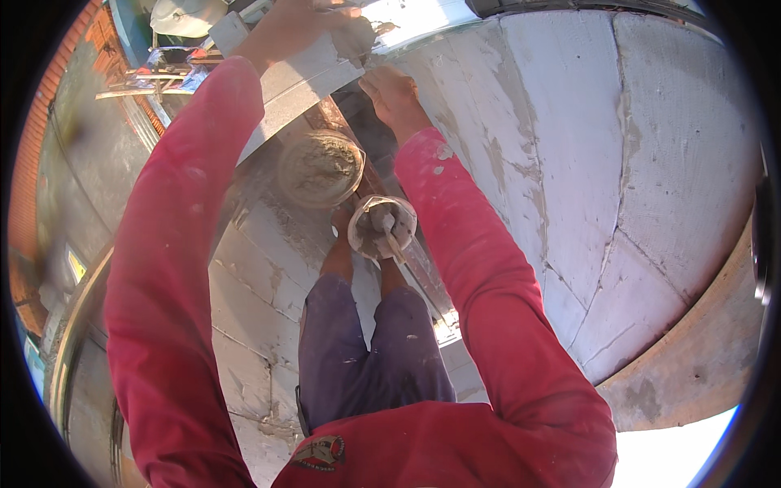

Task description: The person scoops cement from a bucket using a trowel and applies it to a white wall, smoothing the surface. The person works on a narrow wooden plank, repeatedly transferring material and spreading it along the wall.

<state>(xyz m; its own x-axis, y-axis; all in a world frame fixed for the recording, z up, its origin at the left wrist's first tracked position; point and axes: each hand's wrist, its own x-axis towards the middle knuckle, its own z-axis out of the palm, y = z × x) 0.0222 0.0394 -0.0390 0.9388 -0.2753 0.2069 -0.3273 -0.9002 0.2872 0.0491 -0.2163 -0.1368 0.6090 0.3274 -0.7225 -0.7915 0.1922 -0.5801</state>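
Observation:
Both my arms reach forward in red sleeves. At the top of the view my left hand (286, 31) lies over the pale block wall top (313, 77), its fingers stretched toward a rough grey patch that looks like mortar (353, 39). Just below that patch, my right hand (392, 96) is at the wall's edge with curled fingers; what they hold, if anything, is hidden. A bucket of grey mortar (325, 167) stands below the hands. Nearer to me is a smaller bucket (355, 236) with a mortar-smeared tool (393, 237) sticking out of it.
On the right rises a pale block wall (569, 122) with smeared joints. A reddish-brown beam (332, 118) runs beside the buckets, near my feet. At the upper left, far below, lie scrap wood pieces (154, 81) and an orange tiled roof (49, 106).

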